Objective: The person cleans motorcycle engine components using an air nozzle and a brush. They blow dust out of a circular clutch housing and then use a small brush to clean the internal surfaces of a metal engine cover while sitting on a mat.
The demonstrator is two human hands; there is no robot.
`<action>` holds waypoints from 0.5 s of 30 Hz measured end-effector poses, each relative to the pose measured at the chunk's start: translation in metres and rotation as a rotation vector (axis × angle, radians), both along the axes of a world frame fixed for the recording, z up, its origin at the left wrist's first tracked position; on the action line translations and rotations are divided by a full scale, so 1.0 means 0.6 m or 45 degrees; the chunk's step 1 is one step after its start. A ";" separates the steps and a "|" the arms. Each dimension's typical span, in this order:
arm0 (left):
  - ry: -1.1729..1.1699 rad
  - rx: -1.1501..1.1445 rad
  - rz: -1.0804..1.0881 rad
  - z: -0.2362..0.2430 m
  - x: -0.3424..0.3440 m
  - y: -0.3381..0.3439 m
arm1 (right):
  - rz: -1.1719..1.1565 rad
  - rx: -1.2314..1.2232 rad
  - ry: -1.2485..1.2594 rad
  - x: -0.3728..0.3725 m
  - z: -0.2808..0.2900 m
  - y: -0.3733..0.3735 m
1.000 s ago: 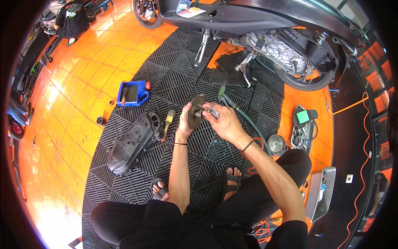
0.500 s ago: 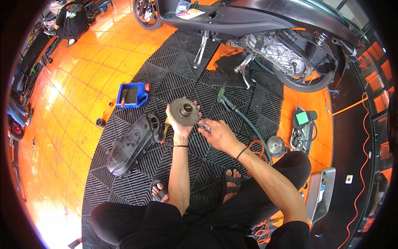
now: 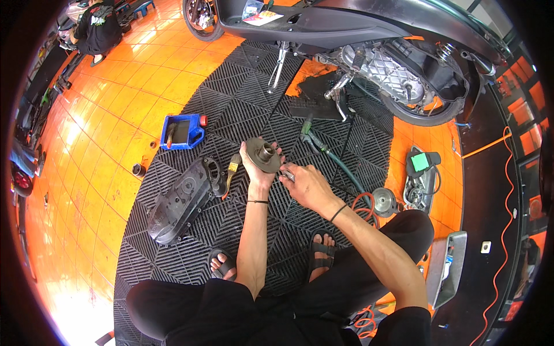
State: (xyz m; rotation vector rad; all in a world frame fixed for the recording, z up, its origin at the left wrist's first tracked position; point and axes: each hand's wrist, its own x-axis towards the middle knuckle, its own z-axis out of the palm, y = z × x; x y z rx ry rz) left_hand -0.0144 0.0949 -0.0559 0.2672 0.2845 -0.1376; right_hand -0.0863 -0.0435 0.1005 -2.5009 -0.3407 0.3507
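My left hand (image 3: 259,177), palm up, is closed round the rim of a grey metal scooter pulley disc (image 3: 254,153). The disc is tilted, and its hollow central hub sticks up. My right hand (image 3: 310,187) pinches a small grey metal piece (image 3: 287,175) close beside the disc's right edge; its kind is mostly hidden by the fingers. On the black mat left of my left hand lie a paintbrush (image 3: 232,171) with a yellow ferrule and a long dark engine side cover (image 3: 183,199).
A cut-open blue jug (image 3: 195,140) stands left. Ahead is a scooter (image 3: 369,34) with its engine side exposed. A green air hose (image 3: 337,163) crosses the mat (image 3: 231,98). Another metal disc (image 3: 384,202) and a grey tray (image 3: 450,271) sit right.
The pulley disc has tilted and shifted slightly right in my left hand, its hub now leaning rightward. More of the paintbrush shows. My right hand stays closed beside the disc.
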 end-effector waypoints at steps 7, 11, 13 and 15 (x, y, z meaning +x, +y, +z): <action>0.003 0.093 -0.106 0.003 -0.004 -0.006 | 0.007 0.056 0.023 0.001 0.007 0.001; -0.128 0.094 -0.220 -0.021 0.005 -0.003 | -0.026 0.042 0.038 0.001 0.016 0.007; -0.147 0.102 -0.311 -0.020 0.004 -0.011 | -0.013 0.015 -0.137 0.000 -0.008 -0.005; -0.087 0.293 -0.297 -0.019 0.001 -0.011 | -0.007 0.016 -0.164 -0.001 -0.012 -0.008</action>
